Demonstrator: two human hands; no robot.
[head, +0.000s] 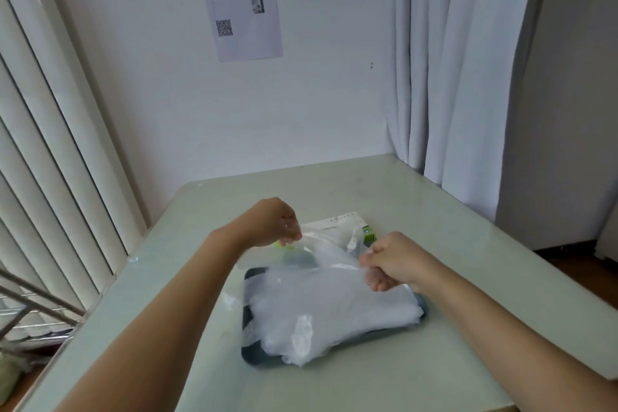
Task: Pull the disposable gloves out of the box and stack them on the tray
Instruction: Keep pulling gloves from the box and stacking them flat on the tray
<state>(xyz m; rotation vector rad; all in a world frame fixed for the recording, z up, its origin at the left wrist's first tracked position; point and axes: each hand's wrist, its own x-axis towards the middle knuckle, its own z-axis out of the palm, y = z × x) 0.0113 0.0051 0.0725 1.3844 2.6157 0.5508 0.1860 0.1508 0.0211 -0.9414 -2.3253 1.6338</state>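
Hands both work above the middle of the bench (pixel 434 211). The left hand (pixel 274 222) is raised over the far left corner of the tray (pixel 254 358), knuckles up, its fingers (pixel 291 235) curled and pinching one edge of a thin translucent glove (pixel 327 251). The right hand (pixel 391 261) is at the tray's far right side, its fingers curled and thumb closed, gripping the opposite edge of the same glove. The glove is stretched loosely between the two hands, clear of the bench, and it drapes down towards the tray.

The tray is dark and rectangular with rounded corners, and lies flat on the bench near the person. A pile of gloves (pixel 334 314), crumpled and cloudy white, covers most of it and spills over its left edge and its near edge.

The box (pixel 337 221) lies just beyond the tray, white on top with a green end panel at the right. It is partly hidden by the held glove; I cannot tell how its opening stands.

A printed sheet (pixel 244 10) with a square code is fixed to the wall. A pale curtain (pixel 468 60) hangs at the right, vertical blinds (pixel 50 144) at the left, and a wire rack (pixel 26 308) stands at the lower left.
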